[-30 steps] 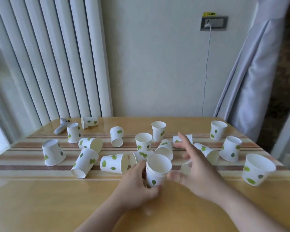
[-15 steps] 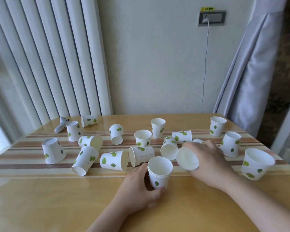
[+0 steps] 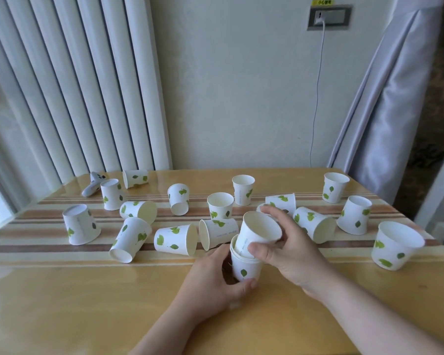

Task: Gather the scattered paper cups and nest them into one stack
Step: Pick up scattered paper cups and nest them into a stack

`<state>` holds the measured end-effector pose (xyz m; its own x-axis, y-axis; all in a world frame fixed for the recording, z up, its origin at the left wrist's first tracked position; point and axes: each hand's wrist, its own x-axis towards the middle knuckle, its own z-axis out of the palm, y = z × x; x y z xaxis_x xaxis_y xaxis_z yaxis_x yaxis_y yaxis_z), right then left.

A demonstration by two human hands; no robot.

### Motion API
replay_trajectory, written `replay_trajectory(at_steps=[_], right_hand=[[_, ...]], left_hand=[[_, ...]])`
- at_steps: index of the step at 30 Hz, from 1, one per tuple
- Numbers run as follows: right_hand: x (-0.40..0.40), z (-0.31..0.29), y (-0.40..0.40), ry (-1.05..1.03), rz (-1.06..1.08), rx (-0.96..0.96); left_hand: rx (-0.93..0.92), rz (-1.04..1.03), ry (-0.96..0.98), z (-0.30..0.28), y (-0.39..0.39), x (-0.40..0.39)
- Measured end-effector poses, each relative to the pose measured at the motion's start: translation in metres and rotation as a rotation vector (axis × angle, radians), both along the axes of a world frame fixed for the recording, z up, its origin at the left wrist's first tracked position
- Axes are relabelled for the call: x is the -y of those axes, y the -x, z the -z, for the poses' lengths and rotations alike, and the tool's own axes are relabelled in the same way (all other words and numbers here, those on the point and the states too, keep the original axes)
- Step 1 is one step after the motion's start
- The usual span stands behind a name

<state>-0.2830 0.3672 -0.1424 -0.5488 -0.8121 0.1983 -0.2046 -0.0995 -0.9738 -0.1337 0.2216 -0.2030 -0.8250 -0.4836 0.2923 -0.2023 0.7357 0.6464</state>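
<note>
White paper cups with green leaf prints lie scattered over the wooden table [image 3: 62, 298]. My left hand [image 3: 210, 283] grips an upright cup stack [image 3: 244, 270] standing on the table near the front middle. My right hand [image 3: 290, 249] holds a tilted cup [image 3: 259, 231] whose base sits partly inside the stack's mouth. Several loose cups lie on their sides, such as one [image 3: 176, 239] just left of the stack and one [image 3: 314, 224] to the right. Others stand upright, like a cup [image 3: 219, 208] behind the stack, or upside down [image 3: 80, 228] at the left.
A large upright cup [image 3: 395, 245] stands near the table's right edge. A grey-white small device [image 3: 92, 184] lies at the far left corner. Vertical blinds, a wall with a socket and cable [image 3: 318, 80], and a curtain [image 3: 385, 98] rise behind the table.
My right hand picked up a cup lying on its side, turned it mouth-up and brought it left onto the stack held by my left hand. The left hand stayed in place.
</note>
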Motion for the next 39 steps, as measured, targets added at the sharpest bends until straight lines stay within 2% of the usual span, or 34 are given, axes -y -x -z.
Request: replay_trajectory(at_steps=[2,4,6,9,11,12,15,19,21,23,25,27,29,32,39], right_hand=[[-0.008,0.005,0.01,-0.091,-0.09,-0.06],[-0.013,0.009,0.024,-0.161,-0.082,-0.126],[-0.009,0.015,0.039,-0.202,0.054,-0.259],[0.011,0.031,0.054,-0.311,0.275,-0.601],[0.028,0.039,0.05,-0.442,0.298,-0.785],[0.037,0.042,0.047,-0.507,0.29,-0.811],[0.056,0.045,0.036,-0.601,0.294,-0.704],[0.058,0.056,0.038,-0.29,0.48,-0.69],[0.047,0.051,0.046,-0.115,0.539,-0.384],[0.034,0.032,0.051,0.042,0.491,-0.032],[0.02,0.012,0.054,0.177,0.346,0.159],[0.013,-0.004,0.052,0.266,0.193,0.253],[0.013,-0.01,0.047,0.23,0.106,0.212],[0.018,-0.004,0.041,0.067,0.083,0.042],[0.023,-0.002,0.031,0.068,0.048,0.061]], left_hand=[[0.0,-0.006,-0.014,0.003,0.0,0.002],[0.001,-0.037,-0.02,0.004,0.0,0.003],[-0.012,-0.072,-0.044,0.003,0.0,0.004],[-0.03,-0.132,-0.099,0.002,0.0,0.005],[-0.04,-0.168,-0.133,0.0,0.0,0.005],[-0.044,-0.179,-0.141,0.0,0.0,0.005],[-0.039,-0.192,-0.141,0.0,0.001,0.003],[-0.04,-0.199,-0.146,0.0,0.0,0.003],[-0.043,-0.205,-0.158,-0.001,0.001,0.004],[-0.045,-0.21,-0.174,-0.001,0.001,0.005],[-0.045,-0.212,-0.181,-0.001,0.002,0.006],[-0.048,-0.209,-0.172,-0.002,0.002,0.006],[-0.05,-0.196,-0.164,-0.003,0.001,0.005],[-0.056,-0.185,-0.135,-0.002,0.0,0.004],[-0.069,-0.184,-0.11,-0.002,-0.001,0.003]])
